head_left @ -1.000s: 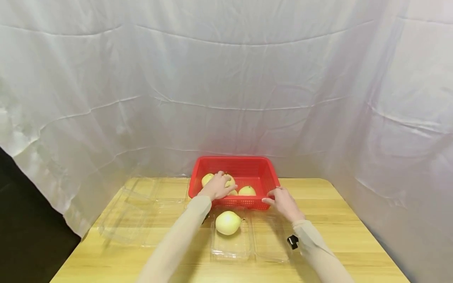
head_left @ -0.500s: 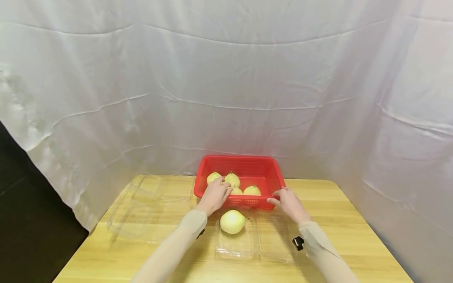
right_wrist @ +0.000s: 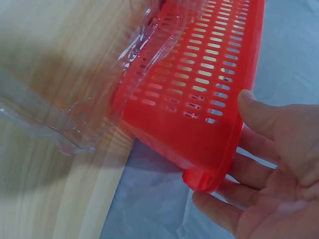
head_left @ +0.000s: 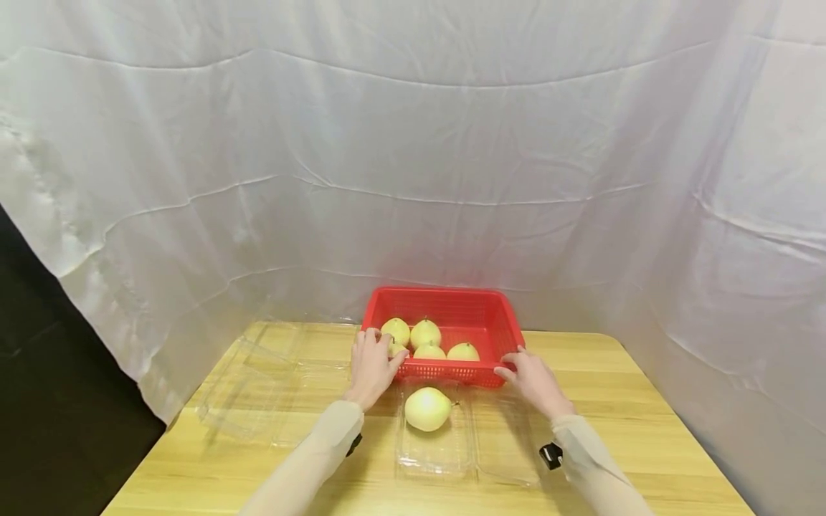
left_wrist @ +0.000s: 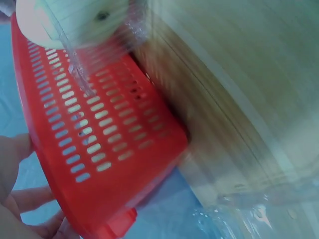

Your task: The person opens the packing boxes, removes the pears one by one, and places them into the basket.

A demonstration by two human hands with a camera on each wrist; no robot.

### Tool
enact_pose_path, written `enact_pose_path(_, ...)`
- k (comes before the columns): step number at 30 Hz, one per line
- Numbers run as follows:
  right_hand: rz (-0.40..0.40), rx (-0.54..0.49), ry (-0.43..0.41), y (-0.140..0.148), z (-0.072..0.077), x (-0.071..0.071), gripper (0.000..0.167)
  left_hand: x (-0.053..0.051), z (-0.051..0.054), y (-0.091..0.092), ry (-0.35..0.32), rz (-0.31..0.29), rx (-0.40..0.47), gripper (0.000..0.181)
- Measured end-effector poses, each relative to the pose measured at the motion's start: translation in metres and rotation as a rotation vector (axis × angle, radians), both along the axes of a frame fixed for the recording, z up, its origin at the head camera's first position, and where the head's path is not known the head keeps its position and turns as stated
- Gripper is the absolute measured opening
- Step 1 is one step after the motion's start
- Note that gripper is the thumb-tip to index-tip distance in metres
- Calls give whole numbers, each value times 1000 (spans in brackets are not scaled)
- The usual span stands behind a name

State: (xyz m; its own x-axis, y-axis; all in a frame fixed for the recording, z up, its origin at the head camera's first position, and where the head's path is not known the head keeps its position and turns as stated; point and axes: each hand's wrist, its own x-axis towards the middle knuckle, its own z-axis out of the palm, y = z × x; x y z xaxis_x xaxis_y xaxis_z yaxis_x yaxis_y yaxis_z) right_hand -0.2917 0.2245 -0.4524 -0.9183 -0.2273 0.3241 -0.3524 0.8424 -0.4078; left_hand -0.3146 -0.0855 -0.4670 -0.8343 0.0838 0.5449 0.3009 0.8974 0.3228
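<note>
A red plastic basket point(head_left: 445, 371) stands at the back of the table, holding several pale yellow pears point(head_left: 426, 333). My left hand point(head_left: 371, 369) is at its front left corner, thumb and fingers about the rim. In the left wrist view, the fingers point(left_wrist: 32, 198) pass partly out of sight behind the red edge. At the opposite front corner, my right hand point(head_left: 532, 380) grips the rim, the thumb on the perforated side and the other fingers around the corner. One more pear point(head_left: 428, 409) lies in an opened clear plastic box point(head_left: 435, 455) in front of the basket.
More clear plastic boxes point(head_left: 248, 401) lie on the left of the wooden table point(head_left: 619, 423). The clear box's lid point(head_left: 506, 444) lies flat at its right. A pale curtain point(head_left: 452, 179) hangs behind and at the sides.
My left hand has drawn back from over the pears to the basket's front left corner, leaving the pears in view. The right hand stays at its corner. The head view has shifted slightly.
</note>
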Motion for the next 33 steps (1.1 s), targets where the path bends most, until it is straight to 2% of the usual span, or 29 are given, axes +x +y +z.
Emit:
enact_pose_path(5,29,-9,37,1,-6,2,25,1,1,-7,-16,-1,63,40)
enact_pose_path(10,34,-15,95,0,-11,3,28,1,2,-15,-26,43,89,35)
enact_pose_path(13,14,-7,148,-3,-12,5,28,1,3,-18,-63,72,116,39)
enact_pose_path(18,10,38,248,-13,-13,10,25,0,6,-24,-163,102,191,53)
enact_pose_path(22,27,41,303,-24,-13,16,18,-3,6,-30,-196,104,218,46)
enact_pose_path(25,67,32,268,-34,-13,21,12,-7,6,-36,-173,85,219,29)
enact_pose_path(29,189,24,124,-48,-14,28,6,-11,5,-44,-148,49,205,11)
enact_pose_path(31,257,39,71,-53,-15,31,6,-13,5,-46,-157,44,187,7)
enact_pose_path(33,328,52,53,-58,-16,32,10,-14,6,-48,-181,51,173,9)
